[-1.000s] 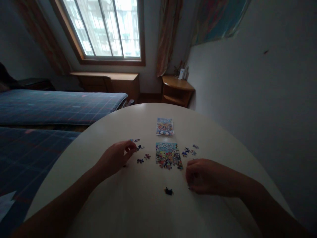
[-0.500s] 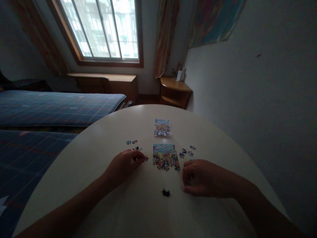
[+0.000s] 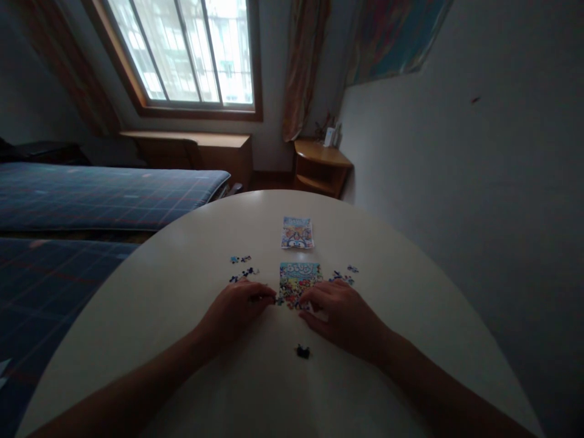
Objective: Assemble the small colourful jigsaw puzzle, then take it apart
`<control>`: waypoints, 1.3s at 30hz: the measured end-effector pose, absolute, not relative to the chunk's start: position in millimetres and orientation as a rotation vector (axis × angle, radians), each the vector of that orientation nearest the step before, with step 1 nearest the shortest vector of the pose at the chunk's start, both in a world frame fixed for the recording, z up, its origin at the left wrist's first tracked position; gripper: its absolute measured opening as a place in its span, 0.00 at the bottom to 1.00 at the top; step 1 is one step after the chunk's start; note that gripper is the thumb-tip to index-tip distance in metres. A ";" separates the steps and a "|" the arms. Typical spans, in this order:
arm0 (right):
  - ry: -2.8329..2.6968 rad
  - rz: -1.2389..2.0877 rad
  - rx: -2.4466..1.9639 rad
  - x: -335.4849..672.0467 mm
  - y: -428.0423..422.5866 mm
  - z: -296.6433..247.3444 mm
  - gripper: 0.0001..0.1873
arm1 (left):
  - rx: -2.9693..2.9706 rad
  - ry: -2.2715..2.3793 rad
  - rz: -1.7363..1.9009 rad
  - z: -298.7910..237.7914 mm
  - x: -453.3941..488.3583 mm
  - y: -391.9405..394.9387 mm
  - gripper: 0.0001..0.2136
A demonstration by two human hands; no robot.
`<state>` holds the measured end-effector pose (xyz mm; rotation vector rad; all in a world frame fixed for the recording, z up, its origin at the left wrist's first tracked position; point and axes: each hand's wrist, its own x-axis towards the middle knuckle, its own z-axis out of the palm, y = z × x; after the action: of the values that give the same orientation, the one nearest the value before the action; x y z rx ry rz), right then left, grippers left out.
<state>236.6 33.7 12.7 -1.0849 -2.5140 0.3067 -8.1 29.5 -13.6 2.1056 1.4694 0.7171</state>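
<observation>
A partly joined jigsaw puzzle [image 3: 296, 277] with lettering along its top lies on the round table. At its lower left corner, my left hand [image 3: 239, 304] pinches a small puzzle piece [image 3: 280, 300] between thumb and fingertips. My right hand [image 3: 340, 310] reaches over the puzzle's lower right part and hides it. Its thumb and fingers are a little apart, with nothing visible between them. Nearer to me lies a loose dark puzzle piece [image 3: 302, 351].
Several loose pieces [image 3: 246, 272] lie left of the puzzle, and more pieces [image 3: 342, 278] lie to its right. Behind it is a printed picture sheet [image 3: 297, 233]. The white table [image 3: 205, 231] stands beside a bed with a plaid mattress [image 3: 182, 188].
My left hand has carried its piece rightward to the puzzle's lower left corner. My right hand has moved left from beside the puzzle onto its lower right part, its fingers less curled.
</observation>
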 end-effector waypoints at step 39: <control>-2.344 0.229 -0.927 229.2 29.3 9.9 0.08 | 1.960 1.273 0.890 -8.7 10.0 16.6 0.05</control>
<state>229.2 29.3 9.9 -0.9275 -2.3444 0.2291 10.0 16.6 -8.7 1.9597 1.2726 0.8902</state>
